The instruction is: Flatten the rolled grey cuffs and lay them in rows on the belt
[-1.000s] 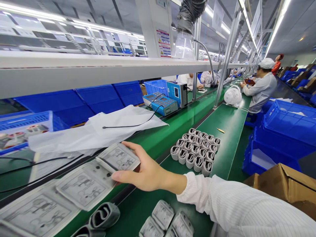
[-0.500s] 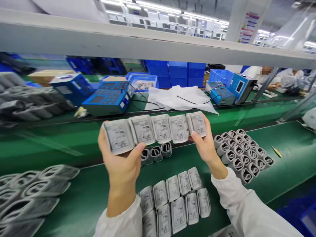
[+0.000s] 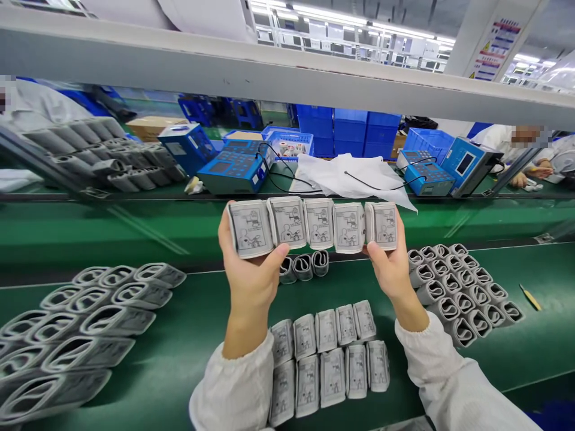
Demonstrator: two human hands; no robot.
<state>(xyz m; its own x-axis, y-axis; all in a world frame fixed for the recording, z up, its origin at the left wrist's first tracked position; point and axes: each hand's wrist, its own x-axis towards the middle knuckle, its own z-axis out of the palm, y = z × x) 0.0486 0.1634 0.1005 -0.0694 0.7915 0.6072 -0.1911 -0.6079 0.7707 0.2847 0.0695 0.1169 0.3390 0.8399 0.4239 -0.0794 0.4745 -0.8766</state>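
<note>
Grey line drawings on white cuffs [image 3: 318, 224], green conveyor belt [image 3: 193, 317]

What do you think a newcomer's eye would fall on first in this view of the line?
Most likely the raised hands: the left hand and right hand hold up five folded cuffs printed with diagrams, in a row above the green belt. Below them sits a block of folded cuffs, flanked by rows of rolled grey cuffs on the right and on the left. Blue electronic units stand on the far bench.

Row of five folded grey blood pressure cuffs [image 3: 312, 226], printed diagrams showing, held end to end between left hand [image 3: 249, 275] and right hand [image 3: 390, 269].
</note>
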